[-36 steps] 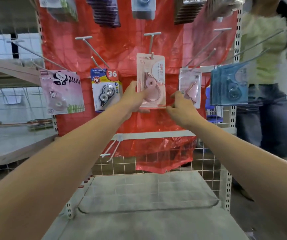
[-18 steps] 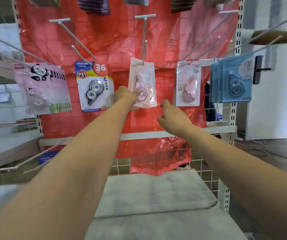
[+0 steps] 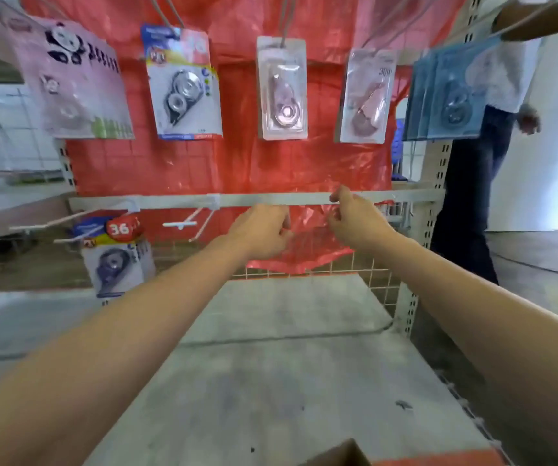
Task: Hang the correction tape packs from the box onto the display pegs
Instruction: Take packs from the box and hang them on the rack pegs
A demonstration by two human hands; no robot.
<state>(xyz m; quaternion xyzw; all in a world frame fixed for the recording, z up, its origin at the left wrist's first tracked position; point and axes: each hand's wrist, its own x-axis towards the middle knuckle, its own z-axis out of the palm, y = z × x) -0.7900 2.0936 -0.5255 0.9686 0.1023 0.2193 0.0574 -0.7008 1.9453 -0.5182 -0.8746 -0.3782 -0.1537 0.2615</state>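
Grey shelf [image 3: 271, 364] below pegs; cardboard box [image 3: 338, 455] corner at front edge.

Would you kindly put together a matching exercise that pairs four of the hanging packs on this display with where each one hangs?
Things:
1. panda pack
2. blue pack stack
3. clear pink pack
4. "36" pack

Places:
A. lower row, left of the left hand
B. upper row, far right
C. upper row, far left
D. upper row, middle, above both hands

Pairs: 1-C, 2-B, 3-D, 4-A
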